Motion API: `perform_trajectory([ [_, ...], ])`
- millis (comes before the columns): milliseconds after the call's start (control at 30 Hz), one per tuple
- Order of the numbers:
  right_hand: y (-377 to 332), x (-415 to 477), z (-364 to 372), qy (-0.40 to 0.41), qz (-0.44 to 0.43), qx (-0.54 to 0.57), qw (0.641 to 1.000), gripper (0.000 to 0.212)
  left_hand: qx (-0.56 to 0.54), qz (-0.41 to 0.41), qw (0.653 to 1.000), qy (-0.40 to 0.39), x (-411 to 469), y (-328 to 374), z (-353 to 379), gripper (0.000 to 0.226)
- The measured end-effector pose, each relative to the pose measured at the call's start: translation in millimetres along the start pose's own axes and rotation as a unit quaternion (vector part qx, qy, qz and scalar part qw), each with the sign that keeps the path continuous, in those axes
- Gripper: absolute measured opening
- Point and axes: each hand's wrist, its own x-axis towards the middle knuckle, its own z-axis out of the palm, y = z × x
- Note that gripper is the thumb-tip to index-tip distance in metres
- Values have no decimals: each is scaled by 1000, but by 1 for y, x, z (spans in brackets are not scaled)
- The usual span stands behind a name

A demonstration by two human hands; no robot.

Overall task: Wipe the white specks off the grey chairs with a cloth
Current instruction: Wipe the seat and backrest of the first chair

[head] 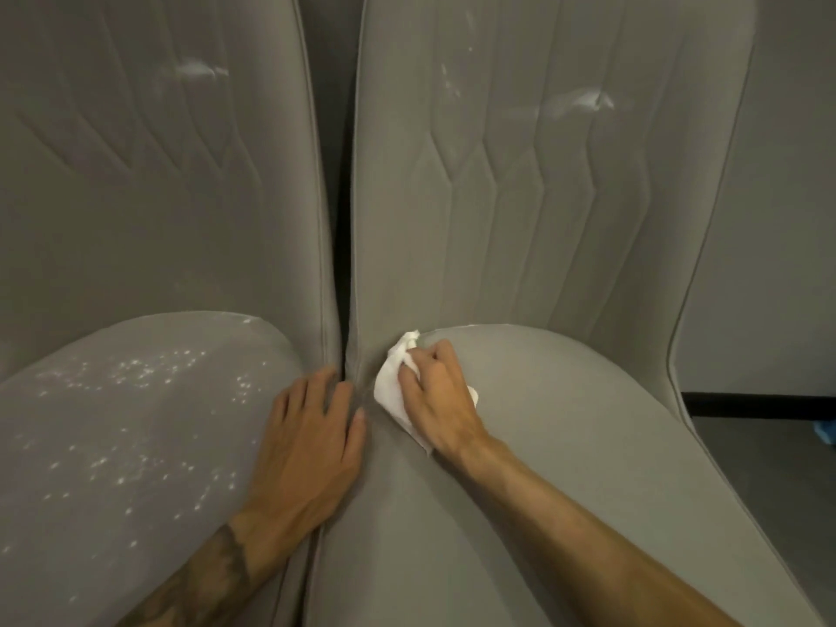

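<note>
Grey speckled chairs (497, 219); right grip (441, 395) round cloth (391, 391); left grip (307, 445) flat on seat (181, 423).

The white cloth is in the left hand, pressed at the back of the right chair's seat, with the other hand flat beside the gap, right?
No. The head view shows the right hand gripping the white cloth at the back of the right chair's seat; the left hand lies flat beside the gap.

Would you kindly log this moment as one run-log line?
right hand: grips cloth on right seat inner edge | left hand: flat at left seat edge | white specks: on left seat
</note>
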Motion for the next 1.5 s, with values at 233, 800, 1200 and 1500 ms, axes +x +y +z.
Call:
perform_trajectory([
  [233,8,67,-53,204,-38,46,977,18,-17,28,982,184,117,35,-16,47],
  [800,36,209,-259,432,-210,-281,831,61,-15,107,924,367,264,30,-65,60],
  [1200,32,222,-264,450,-231,-238,829,29,-12,99,922,375,266,29,-60,65],
  [1500,14,219,-266,467,-210,-276,813,36,-10,102,920,379,267,31,-59,66],
])
